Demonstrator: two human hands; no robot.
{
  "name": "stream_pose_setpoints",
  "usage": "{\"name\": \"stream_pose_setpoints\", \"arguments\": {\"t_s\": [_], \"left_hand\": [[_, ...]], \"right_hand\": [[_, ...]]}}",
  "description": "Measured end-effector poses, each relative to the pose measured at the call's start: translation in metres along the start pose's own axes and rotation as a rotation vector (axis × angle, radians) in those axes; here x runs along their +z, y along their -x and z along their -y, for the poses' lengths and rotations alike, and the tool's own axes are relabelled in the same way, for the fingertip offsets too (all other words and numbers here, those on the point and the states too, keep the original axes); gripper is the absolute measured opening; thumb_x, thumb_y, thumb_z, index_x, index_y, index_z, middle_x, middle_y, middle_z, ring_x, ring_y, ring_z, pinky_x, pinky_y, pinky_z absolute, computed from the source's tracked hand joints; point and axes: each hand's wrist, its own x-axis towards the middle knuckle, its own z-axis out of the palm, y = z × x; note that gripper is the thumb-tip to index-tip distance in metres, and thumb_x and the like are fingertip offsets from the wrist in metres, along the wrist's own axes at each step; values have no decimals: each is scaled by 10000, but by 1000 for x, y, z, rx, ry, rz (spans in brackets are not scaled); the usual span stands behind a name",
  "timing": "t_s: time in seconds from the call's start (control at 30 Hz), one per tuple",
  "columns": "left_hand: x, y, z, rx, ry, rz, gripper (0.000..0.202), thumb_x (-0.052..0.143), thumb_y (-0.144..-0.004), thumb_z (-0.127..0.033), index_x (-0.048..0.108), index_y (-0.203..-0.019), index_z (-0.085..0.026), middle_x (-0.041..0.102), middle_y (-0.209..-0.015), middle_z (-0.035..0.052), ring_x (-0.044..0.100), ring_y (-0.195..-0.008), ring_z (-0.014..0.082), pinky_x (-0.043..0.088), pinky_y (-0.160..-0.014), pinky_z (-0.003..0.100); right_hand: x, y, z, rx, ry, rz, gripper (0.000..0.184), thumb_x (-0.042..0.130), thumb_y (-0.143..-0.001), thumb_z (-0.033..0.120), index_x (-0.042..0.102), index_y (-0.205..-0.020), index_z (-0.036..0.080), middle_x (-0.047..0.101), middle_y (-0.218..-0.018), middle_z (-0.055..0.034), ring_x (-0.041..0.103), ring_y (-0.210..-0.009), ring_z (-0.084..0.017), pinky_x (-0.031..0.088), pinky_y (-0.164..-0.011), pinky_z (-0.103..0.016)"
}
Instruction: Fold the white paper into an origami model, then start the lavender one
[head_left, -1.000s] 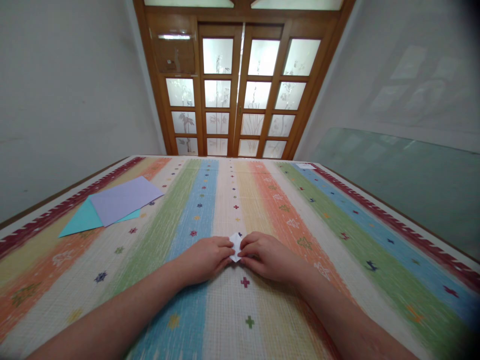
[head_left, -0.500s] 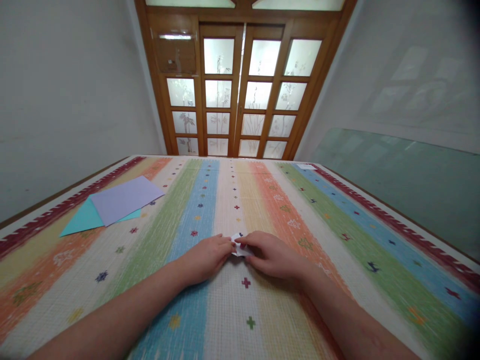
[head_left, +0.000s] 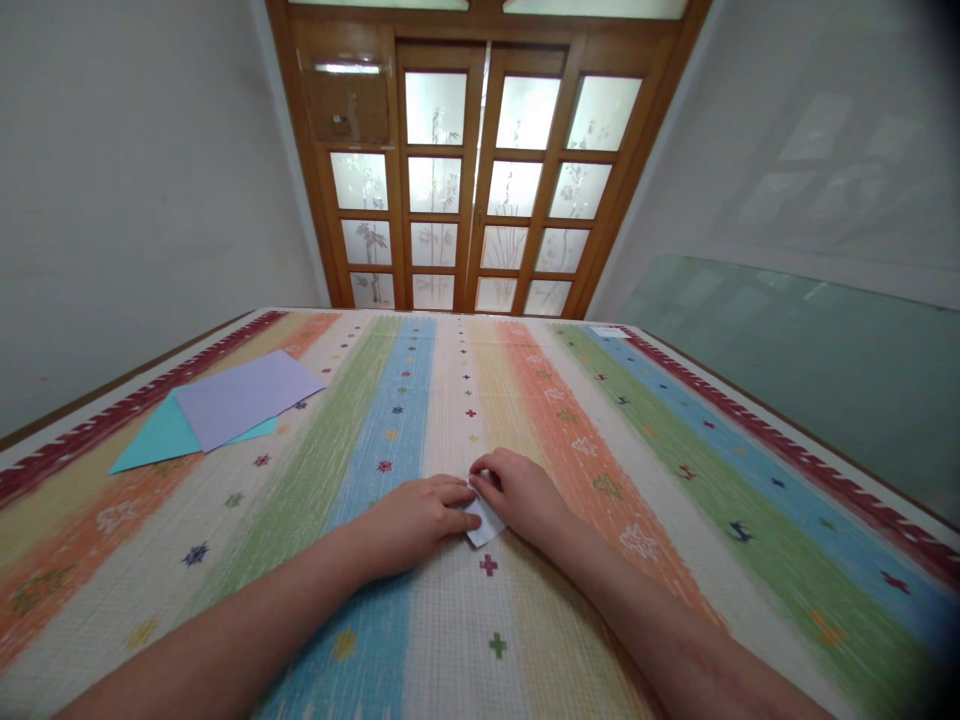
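Note:
A small folded white paper (head_left: 484,523) lies flat on the striped mat (head_left: 675,480), between my two hands. My left hand (head_left: 416,518) rests on its left side, fingertips pressing the paper down. The fingers of my right hand (head_left: 521,492) curl over the paper's top right edge and pinch it. Most of the paper is hidden under my fingers; only its lower corner shows.
A lilac sheet (head_left: 244,397) lies over a turquoise sheet (head_left: 154,443) at the mat's far left. A small white scrap (head_left: 609,331) lies at the far right corner. Wooden glazed doors (head_left: 480,170) stand behind, and a glass panel (head_left: 810,350) leans at the right.
The paper stood up between my fingertips a second ago; now it lies flat on the mat. My right hand has shifted up and left over its top edge.

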Motion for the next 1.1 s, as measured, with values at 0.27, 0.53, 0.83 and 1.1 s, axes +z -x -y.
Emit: {"name": "stream_pose_setpoints", "arguments": {"t_s": [0.27,0.53,0.83,1.1], "left_hand": [[1,5,1,-195,-4,-53,197,609,-897,-283,718,-1039,-201,660,-1134,97,590,-1083,232,470,-957,373],[-2,5,1,-166,25,-14,230,612,-890,-282,697,-1077,-177,651,-1187,103,574,-1125,234,455,-987,374],[-3,3,4,-127,75,-33,273,642,-872,-284,667,-1122,-176,666,-1148,96,589,-1088,232,455,-974,368],[2,0,7,-34,19,-38,207,523,-952,-255,683,-1054,-172,690,-1076,89,609,-1057,213,450,-972,357]], "right_hand": [[0,3,0,77,1,-5,127,570,-897,291,656,-843,215,683,-788,-18,606,-712,-157,367,-625,-253],[2,0,1,120,11,12,187,545,-900,295,636,-768,199,691,-761,-33,606,-683,-162,339,-597,-259],[-2,-4,5,171,40,48,138,565,-855,253,624,-743,197,683,-737,-29,591,-668,-152,316,-584,-258],[0,-6,6,192,82,50,119,564,-835,237,614,-735,198,669,-719,-26,571,-654,-154,294,-568,-263]]}}
